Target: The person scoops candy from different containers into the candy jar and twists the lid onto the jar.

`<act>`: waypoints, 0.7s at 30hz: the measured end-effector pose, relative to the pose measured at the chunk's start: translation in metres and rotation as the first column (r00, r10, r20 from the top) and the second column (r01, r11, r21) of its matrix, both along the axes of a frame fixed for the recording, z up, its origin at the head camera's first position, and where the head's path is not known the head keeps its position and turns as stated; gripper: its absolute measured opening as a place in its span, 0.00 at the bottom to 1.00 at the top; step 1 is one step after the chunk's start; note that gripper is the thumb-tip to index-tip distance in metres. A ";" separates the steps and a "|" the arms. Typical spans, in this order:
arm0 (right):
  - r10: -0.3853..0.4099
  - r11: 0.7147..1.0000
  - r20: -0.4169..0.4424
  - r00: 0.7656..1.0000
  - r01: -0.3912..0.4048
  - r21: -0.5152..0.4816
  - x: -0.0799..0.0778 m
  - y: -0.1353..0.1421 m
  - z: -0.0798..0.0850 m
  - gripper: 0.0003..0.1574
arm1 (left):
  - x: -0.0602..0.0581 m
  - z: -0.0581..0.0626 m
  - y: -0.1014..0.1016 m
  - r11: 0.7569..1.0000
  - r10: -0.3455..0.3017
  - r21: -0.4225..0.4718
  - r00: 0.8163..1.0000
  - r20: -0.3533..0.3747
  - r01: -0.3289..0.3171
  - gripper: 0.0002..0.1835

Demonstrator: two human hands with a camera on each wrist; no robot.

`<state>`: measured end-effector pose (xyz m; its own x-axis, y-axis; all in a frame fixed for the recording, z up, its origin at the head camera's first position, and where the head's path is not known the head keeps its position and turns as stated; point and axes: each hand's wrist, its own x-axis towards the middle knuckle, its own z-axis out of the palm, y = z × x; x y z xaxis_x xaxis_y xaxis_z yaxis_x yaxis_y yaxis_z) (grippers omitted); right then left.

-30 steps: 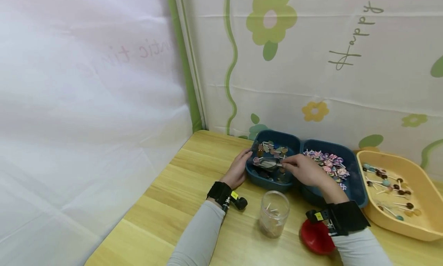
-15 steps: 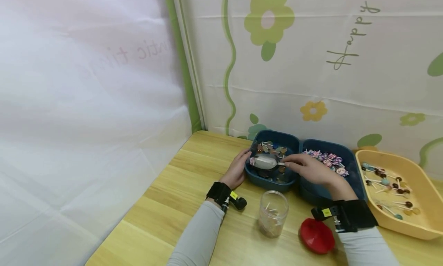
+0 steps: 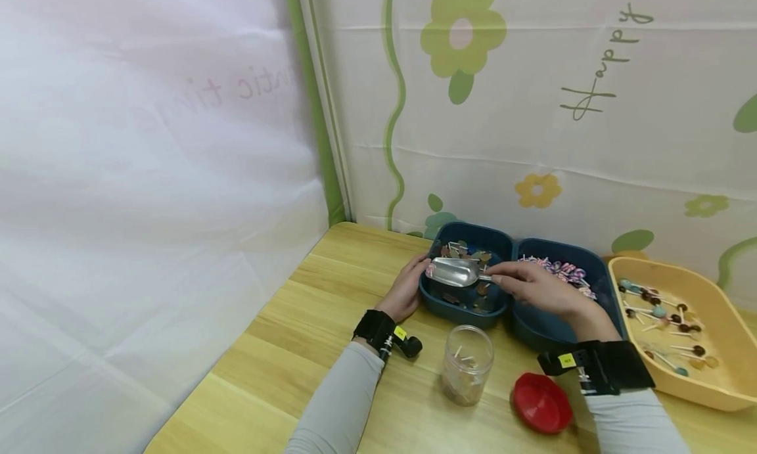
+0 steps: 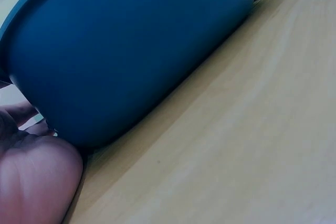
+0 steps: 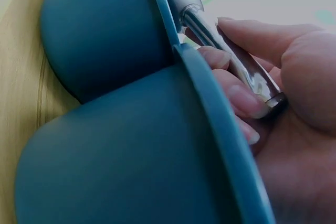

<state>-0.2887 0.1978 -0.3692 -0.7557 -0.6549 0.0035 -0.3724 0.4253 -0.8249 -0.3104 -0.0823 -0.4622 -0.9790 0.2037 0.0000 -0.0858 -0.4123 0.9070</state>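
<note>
In the head view my right hand (image 3: 539,286) grips the handle of a metal scoop (image 3: 455,272), its bowl tilted above the left blue bin (image 3: 460,313). A pinkish candy (image 3: 430,270) shows at the scoop's tip. The right wrist view shows fingers and thumb wrapped round the shiny scoop handle (image 5: 239,59). My left hand (image 3: 405,290) holds the left side of that bin, fingertips at its rim. In the left wrist view the bin wall (image 4: 126,51) hides part of those fingers. Several brown and amber lollipops (image 3: 481,257) lie in the bin.
Right of it stands a second blue bin (image 3: 535,326) with swirled lollipops (image 3: 564,270), then a yellow bin (image 3: 724,336) with ball lollipops. A clear jar (image 3: 467,365), partly filled with lollipops, and a red lid (image 3: 542,403) sit in front on the wooden table (image 3: 296,336).
The scoop has risen out of the lollipops and its bowl has rolled toward the camera. My right hand has shifted slightly right; the left hand stays at the bin.
</note>
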 end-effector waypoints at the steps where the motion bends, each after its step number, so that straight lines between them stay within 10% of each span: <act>1: 0.003 1.000 -0.001 1.000 -0.003 -0.008 0.000 0.000 -0.001 0.23 | 0.000 0.000 0.000 1.000 0.002 -0.001 1.000 0.000 -0.002 0.27; 21: -0.027 0.998 -0.033 0.999 0.025 -0.064 -0.002 0.008 0.000 0.23 | 0.001 0.001 0.001 1.000 0.015 0.006 1.000 0.016 -0.015 0.25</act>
<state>-0.2905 0.2058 -0.3689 -0.7713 -0.6326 0.0699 -0.3897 0.3826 -0.8377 -0.3097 -0.0815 -0.4614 -0.9819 0.1887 -0.0140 -0.0935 -0.4191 0.9031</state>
